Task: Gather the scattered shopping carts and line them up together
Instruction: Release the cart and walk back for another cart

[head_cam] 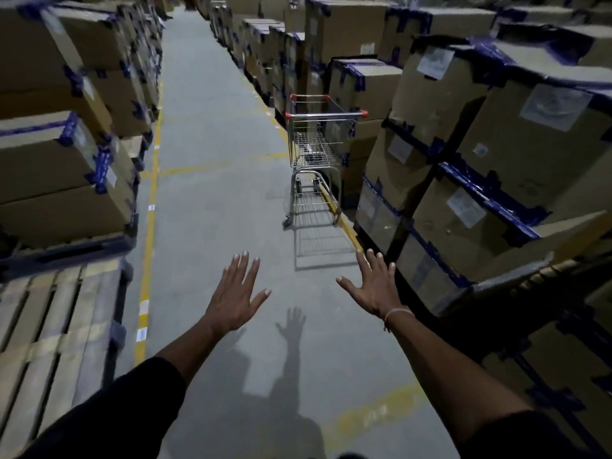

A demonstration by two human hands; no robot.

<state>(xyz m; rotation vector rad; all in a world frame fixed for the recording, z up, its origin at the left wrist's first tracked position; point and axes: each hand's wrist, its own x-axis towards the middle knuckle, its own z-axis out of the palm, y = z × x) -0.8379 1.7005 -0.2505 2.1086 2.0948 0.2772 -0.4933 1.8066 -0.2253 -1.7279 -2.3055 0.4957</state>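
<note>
Both hands reach, spread and empty, toward one cart in a warehouse aisle.

The left hand and right hand, low in the centre of the frame, have fingers splayed and grasp nothing. The silver wire shopping cart with red handle caps stands well apart, right of centre, just beside the stacked brown cardboard boxes with blue tape on the grey concrete floor.

Illumination is dim and cool, with the grey floor brightest along the aisle. Overhead light from behind casts the person's shadow forward and a grid shadow beneath the shopping cart. Wide-angle distortion bows the cardboard boxes at both edges, where motion blur softens detail.
</note>
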